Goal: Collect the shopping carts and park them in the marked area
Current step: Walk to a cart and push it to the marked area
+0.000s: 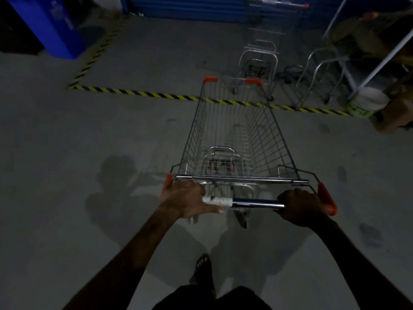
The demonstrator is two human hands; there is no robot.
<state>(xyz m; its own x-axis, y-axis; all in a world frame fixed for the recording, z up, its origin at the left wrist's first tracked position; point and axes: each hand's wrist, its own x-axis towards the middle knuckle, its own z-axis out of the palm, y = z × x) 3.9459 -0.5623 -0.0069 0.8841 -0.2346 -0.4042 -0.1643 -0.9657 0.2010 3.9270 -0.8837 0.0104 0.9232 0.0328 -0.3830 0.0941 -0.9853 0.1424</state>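
At the top edge the parked cart (268,25) is smeared by blur, its handle cut by the frame. The blue bin (53,25) in the upper left is cropped above. At the right edge, a brown shape (395,117) beside the white bucket (368,102) is too dark and blurred to identify. The left hand's (182,201) fingers curl out of sight behind the handle (254,202) (the right hand's (300,205) likewise). Both forearms run off the bottom.

Both arms extended forward, forearms bare. Left grip (183,199) curled around the cart handle (254,202), thumb along the bar. Right grip (300,206) curled around its opposite end.
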